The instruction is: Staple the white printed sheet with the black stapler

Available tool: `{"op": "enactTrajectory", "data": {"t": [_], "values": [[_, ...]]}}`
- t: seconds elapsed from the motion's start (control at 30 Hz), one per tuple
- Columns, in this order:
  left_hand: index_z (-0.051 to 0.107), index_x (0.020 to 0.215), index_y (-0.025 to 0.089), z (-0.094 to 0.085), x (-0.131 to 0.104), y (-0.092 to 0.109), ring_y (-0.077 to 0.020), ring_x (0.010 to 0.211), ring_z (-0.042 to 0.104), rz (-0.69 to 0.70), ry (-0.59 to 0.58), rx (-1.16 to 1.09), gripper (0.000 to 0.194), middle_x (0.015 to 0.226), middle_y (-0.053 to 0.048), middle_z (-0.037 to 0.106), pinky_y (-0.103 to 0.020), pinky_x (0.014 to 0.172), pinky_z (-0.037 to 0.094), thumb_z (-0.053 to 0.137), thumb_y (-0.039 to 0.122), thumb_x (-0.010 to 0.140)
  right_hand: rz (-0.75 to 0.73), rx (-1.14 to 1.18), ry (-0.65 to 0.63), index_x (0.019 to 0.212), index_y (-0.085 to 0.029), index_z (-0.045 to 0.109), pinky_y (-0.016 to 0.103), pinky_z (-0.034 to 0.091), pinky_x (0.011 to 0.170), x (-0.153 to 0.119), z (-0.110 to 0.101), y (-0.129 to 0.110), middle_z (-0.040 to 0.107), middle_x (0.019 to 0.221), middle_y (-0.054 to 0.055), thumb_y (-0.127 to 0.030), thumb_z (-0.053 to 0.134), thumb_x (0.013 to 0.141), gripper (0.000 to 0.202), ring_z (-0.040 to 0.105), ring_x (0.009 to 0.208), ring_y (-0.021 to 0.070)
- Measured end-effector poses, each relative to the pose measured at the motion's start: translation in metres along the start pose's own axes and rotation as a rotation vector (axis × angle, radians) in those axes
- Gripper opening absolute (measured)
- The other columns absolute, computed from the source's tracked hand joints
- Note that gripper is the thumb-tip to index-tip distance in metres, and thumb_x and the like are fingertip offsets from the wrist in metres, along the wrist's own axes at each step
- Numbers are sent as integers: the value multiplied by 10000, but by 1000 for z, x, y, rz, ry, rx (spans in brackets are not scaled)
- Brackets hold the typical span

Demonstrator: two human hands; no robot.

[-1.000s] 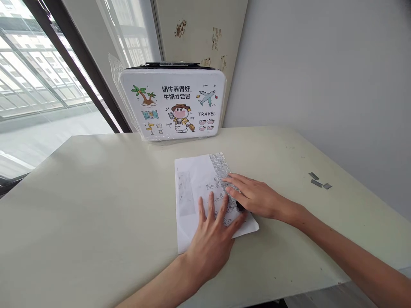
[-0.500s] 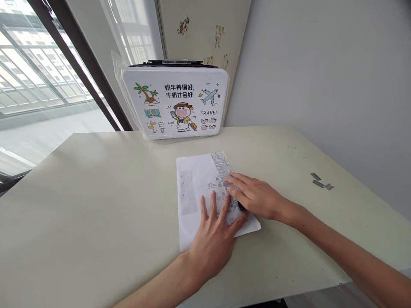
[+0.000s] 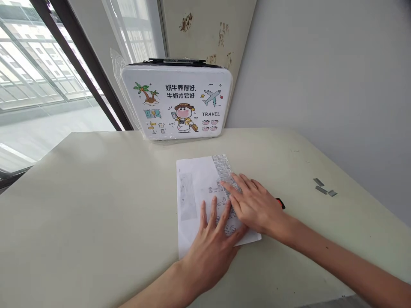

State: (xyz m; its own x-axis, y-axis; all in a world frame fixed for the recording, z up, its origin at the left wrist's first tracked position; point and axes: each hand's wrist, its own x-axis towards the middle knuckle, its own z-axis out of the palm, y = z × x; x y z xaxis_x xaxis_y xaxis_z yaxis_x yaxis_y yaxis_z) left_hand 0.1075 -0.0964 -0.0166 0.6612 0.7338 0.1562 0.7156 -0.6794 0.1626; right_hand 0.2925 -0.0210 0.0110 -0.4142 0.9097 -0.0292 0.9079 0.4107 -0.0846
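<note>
A white sheet of paper [image 3: 192, 167], with printed text and a dense grey printed strip, lies flat on the table. My left hand [image 3: 213, 246] rests open on its lower part, fingers spread over the print. Over the right part of the sheet, my right hand [image 3: 252, 201] lies with its fingers stretched out flat, fingertips on the printed strip. Just beyond that hand, the end of a small black and red object [image 3: 280, 203] sticks out; the hand hides the rest, and its kind does not show.
A white cartoon-printed case [image 3: 195, 100] in clear plastic stands upright at the back of the pale table [image 3: 112, 205]. Several small grey strips [image 3: 321, 189] lie at the right. Behind are a wall [image 3: 321, 64] and a window [image 3: 41, 77].
My right hand has shifted slightly, its index finger now further left on the print. The black and red end now shows on its far side. My left hand stays on the paper.
</note>
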Motion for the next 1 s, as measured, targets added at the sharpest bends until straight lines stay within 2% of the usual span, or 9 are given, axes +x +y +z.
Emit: {"op": "enactTrajectory", "data": {"t": [0.1,0.23,0.43,0.5,0.57,0.67,0.77,0.83,1.0], "values": [[354,1622,373,0,0,0,-526,1561,119,-2,0,2,690,1735,-156,182,-810,1155,258,633,238,1006,-9,-10,12,1603,-316,446,625,337,1196,1,2,-2,346,1707,77,-323,360,1052,558,324,1558,379],[297,1648,366,0,0,0,-520,1561,135,-1,11,4,753,1728,-182,187,-801,1156,269,644,213,997,-29,19,-2,1614,-291,431,579,372,1190,2,-1,0,388,1684,103,-346,317,1068,560,355,1546,351],[413,1591,390,-2,-4,-1,-514,1556,161,-6,6,14,595,1714,-151,248,-800,1153,281,584,250,1039,40,347,37,1594,-350,427,511,413,1204,-7,-14,17,400,1679,14,-471,249,1098,541,387,1537,264],[422,1586,396,-4,-6,-2,-512,1558,156,-8,3,12,580,1715,-143,251,-799,1155,278,569,244,1046,-22,429,95,1543,-330,494,472,425,1202,-15,-16,25,462,1636,15,-466,240,1105,524,429,1508,242],[415,1592,392,-6,-9,-3,-505,1562,143,-4,-5,9,582,1725,-142,228,-793,1161,276,558,236,1050,-157,447,131,1468,-317,566,458,441,1182,-24,-15,34,556,1554,34,-442,253,1110,492,506,1441,235],[395,1607,383,-13,-16,-8,-477,1573,124,16,-16,6,583,1744,-123,176,-774,1176,272,553,268,1058,-305,412,162,1361,-276,628,470,500,1098,-37,-5,50,680,1384,84,-460,376,1090,414,625,1281,262],[333,1642,354,-24,-27,-17,-426,1591,110,56,-10,4,646,1750,-100,160,-729,1208,265,587,389,1049,-295,400,218,1266,-255,653,456,566,964,-47,7,67,740,1222,105,-506,516,1040,364,694,1109,276],[280,1661,341,-31,-36,-27,-381,1600,118,78,7,10,702,1745,-81,183,-675,1231,276,590,455,1042,-252,413,250,1201,-260,665,437,583,892,-49,13,77,753,1145,101,-517,536,1031,334,710,1029,271],[191,1680,348,-40,-64,-70,-324,1596,175,6,66,74,641,1728,-36,239,-625,1252,251,458,400,1100,-104,453,308,1151,-271,658,415,592,822,-45,20,95,740,1100,80,-549,532,1026,330,709,965,262]]}}
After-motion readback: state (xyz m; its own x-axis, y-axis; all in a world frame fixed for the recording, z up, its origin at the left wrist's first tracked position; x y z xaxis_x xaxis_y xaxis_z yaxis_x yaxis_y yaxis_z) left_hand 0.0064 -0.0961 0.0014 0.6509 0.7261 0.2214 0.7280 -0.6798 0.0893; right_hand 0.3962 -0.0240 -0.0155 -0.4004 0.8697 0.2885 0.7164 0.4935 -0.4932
